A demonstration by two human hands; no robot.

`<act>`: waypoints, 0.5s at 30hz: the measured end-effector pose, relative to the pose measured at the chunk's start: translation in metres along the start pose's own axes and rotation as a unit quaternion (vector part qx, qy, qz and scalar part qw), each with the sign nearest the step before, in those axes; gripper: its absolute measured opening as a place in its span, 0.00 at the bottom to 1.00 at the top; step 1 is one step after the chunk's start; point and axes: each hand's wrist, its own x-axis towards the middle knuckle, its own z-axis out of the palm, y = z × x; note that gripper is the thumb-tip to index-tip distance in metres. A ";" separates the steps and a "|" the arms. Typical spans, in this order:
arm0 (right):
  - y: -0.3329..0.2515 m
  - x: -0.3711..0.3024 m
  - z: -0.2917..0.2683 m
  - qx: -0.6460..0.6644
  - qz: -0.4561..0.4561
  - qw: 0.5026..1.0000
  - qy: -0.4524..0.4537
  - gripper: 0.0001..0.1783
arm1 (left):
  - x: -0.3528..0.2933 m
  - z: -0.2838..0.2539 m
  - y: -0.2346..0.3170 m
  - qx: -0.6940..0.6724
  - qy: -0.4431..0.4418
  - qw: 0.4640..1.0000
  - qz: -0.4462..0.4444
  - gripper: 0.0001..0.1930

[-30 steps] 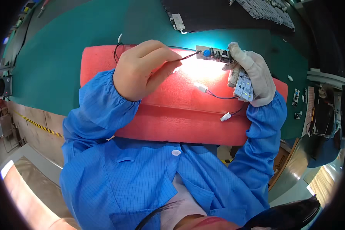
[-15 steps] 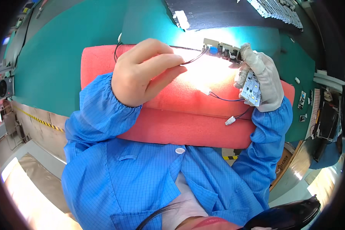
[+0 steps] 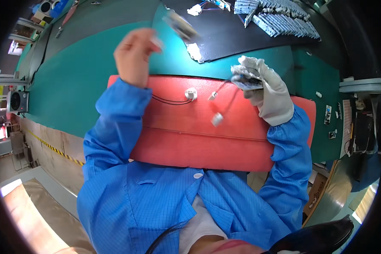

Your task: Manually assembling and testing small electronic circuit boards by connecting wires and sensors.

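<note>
My bare left hand [image 3: 133, 57], smeared by motion, is raised over the far left edge of a red cushion [image 3: 190, 148]; its grip is unclear. A blurred circuit board [image 3: 182, 26] hangs in the air just beyond it, with a gap between them. My right hand [image 3: 273, 91], in a white glove, is closed around a small circuit board [image 3: 247, 83] that I see nearly edge-on. Thin wires from near this board end in white connectors [image 3: 217, 119] over the cushion. Left of them, a round white socket [image 3: 191, 93] with two dark wires rests on the cushion.
A black mat [image 3: 228, 42] lies on the green table [image 3: 72, 93], bearing rows of stacked white boards [image 3: 288, 24]. At the mat's near corner sits a white part [image 3: 194, 52]. Small boards [image 3: 328, 114] lie at the right, and a fan-like box [image 3: 17, 101] stands far left.
My left hand has moved up and away, and the board with wires has left my right hand and is now beyond my left. My right hand has shifted slightly left, turning the remaining board.
</note>
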 end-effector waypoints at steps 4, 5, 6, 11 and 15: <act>0.008 0.001 0.007 0.123 -0.098 0.987 -0.043 0.21 | 0.009 0.003 0.003 -0.066 0.196 0.974 0.093 0.08; 0.009 0.001 0.009 0.118 -0.103 0.987 -0.036 0.21 | -0.001 0.009 0.000 0.012 0.131 0.987 0.089 0.11; 0.009 0.002 0.010 0.111 -0.104 0.988 -0.034 0.22 | -0.014 0.017 -0.001 0.077 0.015 0.994 0.072 0.11; 0.008 0.000 0.016 0.083 -0.104 0.989 -0.073 0.23 | -0.037 0.039 0.001 0.251 -0.224 0.940 0.059 0.08; 0.002 -0.005 0.019 0.032 -0.080 0.996 -0.031 0.25 | -0.037 0.031 -0.002 0.196 -0.171 0.963 0.072 0.04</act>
